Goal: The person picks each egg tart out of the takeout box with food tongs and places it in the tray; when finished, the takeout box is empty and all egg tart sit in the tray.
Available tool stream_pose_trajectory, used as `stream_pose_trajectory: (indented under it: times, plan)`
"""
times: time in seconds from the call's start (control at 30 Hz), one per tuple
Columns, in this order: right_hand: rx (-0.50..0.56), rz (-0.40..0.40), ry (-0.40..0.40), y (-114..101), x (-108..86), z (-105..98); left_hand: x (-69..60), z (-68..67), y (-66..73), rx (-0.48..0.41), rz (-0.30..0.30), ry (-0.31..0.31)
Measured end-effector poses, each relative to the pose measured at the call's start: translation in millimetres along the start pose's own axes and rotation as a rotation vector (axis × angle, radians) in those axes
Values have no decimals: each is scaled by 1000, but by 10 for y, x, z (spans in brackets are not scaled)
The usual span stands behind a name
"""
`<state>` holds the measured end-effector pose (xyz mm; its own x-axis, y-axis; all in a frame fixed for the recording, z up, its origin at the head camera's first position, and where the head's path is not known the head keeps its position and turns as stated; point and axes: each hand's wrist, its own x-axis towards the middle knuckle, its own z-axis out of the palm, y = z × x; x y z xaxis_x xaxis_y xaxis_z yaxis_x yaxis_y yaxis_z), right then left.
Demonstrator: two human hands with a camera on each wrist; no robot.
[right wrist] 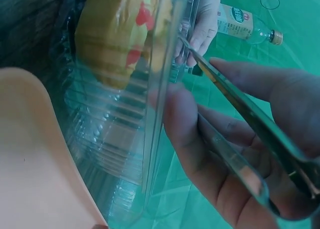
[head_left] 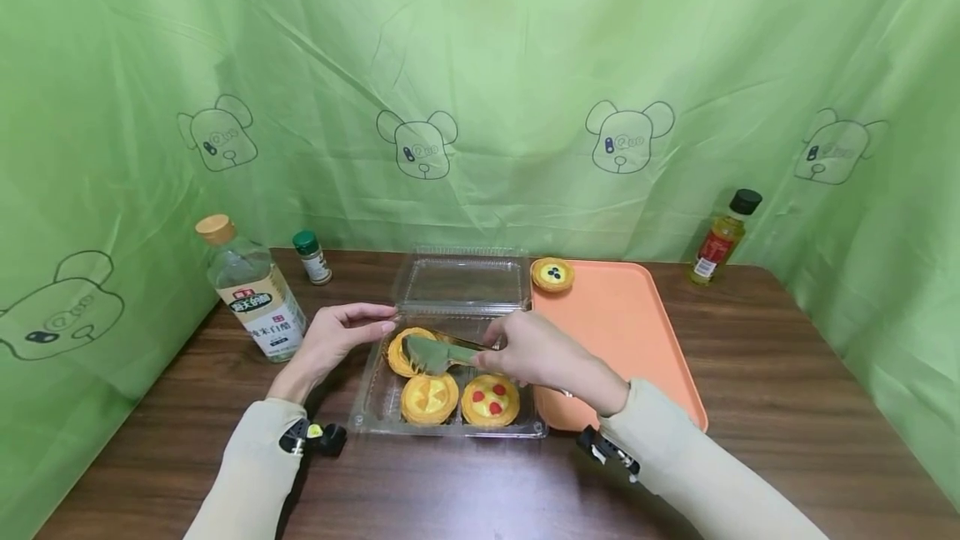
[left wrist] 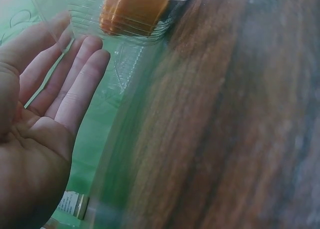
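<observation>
My right hand (head_left: 525, 350) holds metal tongs (head_left: 435, 354), seen closely in the right wrist view, where the tongs (right wrist: 245, 109) lie between thumb and fingers. Their broad end is over the back-left egg tart (head_left: 397, 354) and partly hides it. That tart sits in a clear plastic box (head_left: 480, 432) beside an orange-topped tart (head_left: 429, 399) and a tart with red pieces (head_left: 491, 400). At the box's back-left edge, my left hand (head_left: 337, 340) pinches the rim between thumb and fingers; the left wrist view shows the hand (left wrist: 55, 99) there too.
The box's clear lid (head_left: 468, 280) lies folded back. To the right is an orange tray (head_left: 622, 315) bearing a tart with dark berries (head_left: 552, 274). A vinegar bottle (head_left: 258, 298) and green-capped jar (head_left: 312, 257) stand left, an oil bottle (head_left: 722, 240) back right.
</observation>
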<state>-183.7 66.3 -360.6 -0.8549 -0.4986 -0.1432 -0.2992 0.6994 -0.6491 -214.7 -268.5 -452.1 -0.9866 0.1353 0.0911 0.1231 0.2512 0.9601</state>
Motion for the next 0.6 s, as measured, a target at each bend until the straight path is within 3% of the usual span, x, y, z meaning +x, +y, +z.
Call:
stream_pose_trajectory:
  times: [0.23,0.6]
  plan:
    - [-29,-63,9,5,-39,27,-3,14,-53,0,-1,6]
    - [48,-29,41,89,-59,-31,7,7,-38,7,3,15]
